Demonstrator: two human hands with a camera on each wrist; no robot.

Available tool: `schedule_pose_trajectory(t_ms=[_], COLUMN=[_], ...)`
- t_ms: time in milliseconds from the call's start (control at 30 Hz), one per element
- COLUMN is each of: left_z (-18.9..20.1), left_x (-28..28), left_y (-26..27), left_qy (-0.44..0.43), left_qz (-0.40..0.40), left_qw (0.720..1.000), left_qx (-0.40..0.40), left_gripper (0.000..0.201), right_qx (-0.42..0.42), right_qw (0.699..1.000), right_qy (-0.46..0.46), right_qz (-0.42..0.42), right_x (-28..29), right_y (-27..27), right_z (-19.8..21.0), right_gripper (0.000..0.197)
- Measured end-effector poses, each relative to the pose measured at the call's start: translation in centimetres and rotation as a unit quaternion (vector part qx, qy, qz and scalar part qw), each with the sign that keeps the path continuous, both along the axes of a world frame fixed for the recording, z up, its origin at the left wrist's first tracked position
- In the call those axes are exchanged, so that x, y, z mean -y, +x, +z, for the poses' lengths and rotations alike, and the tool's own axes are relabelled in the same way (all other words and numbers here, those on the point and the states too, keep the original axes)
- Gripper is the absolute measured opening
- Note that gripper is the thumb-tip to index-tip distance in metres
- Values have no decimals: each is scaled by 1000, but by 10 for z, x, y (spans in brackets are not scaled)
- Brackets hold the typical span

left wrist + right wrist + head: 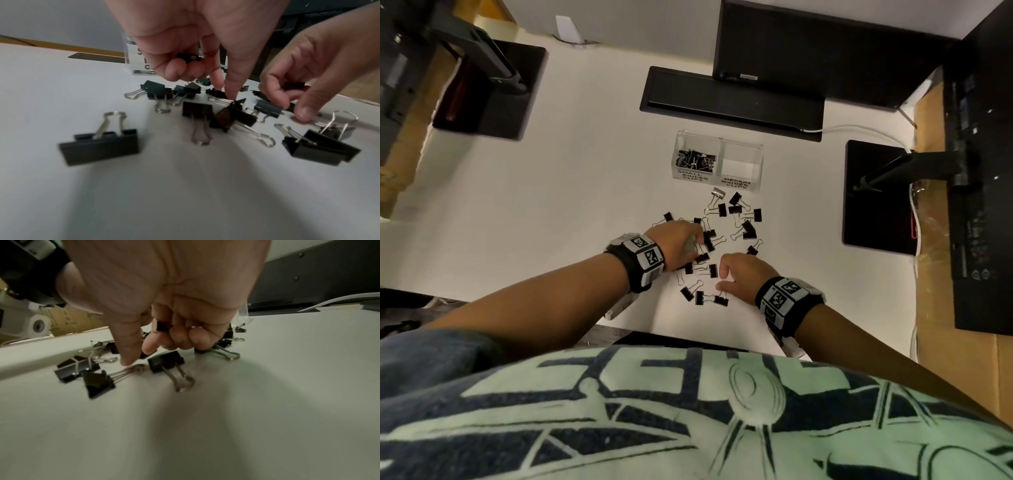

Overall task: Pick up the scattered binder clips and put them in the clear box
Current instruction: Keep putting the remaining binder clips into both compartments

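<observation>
Several black binder clips (743, 219) lie scattered on the white desk, in front of the clear box (758, 164). The box's left compartment, labelled small, holds clips; its right one, labelled medium, looks empty. My left hand (697, 245) is down in the pile with a small clip (187, 59) curled in its fingers, and its thumb and forefinger touch another clip (235, 105). My right hand (720, 279) also holds a black clip (162, 326) in its curled fingers, while its thumb (127, 353) presses the wire handle of a clip (98, 382) lying on the desk.
A black keyboard (729, 102) and a monitor (825, 51) stand behind the box. Black monitor bases sit at the far left (493, 92) and right (876, 198). A white cable (859, 132) runs at the right. The desk's front edge is close to my body.
</observation>
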State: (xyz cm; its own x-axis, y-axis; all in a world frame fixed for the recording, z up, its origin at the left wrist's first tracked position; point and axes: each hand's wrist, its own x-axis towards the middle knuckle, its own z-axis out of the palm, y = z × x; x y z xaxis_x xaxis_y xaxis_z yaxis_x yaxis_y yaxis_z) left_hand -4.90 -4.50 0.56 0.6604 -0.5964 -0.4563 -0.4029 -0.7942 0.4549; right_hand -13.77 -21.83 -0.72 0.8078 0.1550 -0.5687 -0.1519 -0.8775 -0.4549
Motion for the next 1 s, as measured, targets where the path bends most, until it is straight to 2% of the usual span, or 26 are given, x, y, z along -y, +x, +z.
schedule_pose_trajectory(t_ms=[100, 200, 300, 367, 433, 500, 667, 833, 1000], left_z=[-1, -3, -6, -6, -5, -3, -4, -1, -2], left_x=[-5, -9, -14, -17, -20, -23, -37, -42, -35], left_y=[2, 3, 4, 5, 7, 11, 26, 30, 25], left_qy=[25, 33, 31, 27, 13, -6, -15, 5, 14], left_qz=[1, 7, 19, 32, 50, 84, 163, 138, 104], left_qw=[1000, 999, 999, 999, 998, 996, 986, 990, 994], left_qx=[-17, -17, -14, -20, -22, -21, -16, -19, -29], left_gripper=[30, 31, 29, 27, 22, 16, 20, 31, 44], right_qx=[15, 45, 80, 84, 79, 89, 92, 109, 135], right_qw=[999, 991, 967, 954, 954, 960, 973, 956, 959], right_qy=[-10, 17, 13, 3, 1, 2, 45, 78, 97], right_qz=[-28, -129, -243, -287, -290, -265, -208, -263, -231], right_x=[5, 18, 33, 39, 38, 34, 26, 23, 7], right_y=[6, 16, 28, 36, 40, 42, 45, 71, 128], right_z=[2, 9, 10, 6, 2, 1, 5, 21, 48], right_gripper=[10, 8, 22, 30, 31, 24, 11, 15, 20])
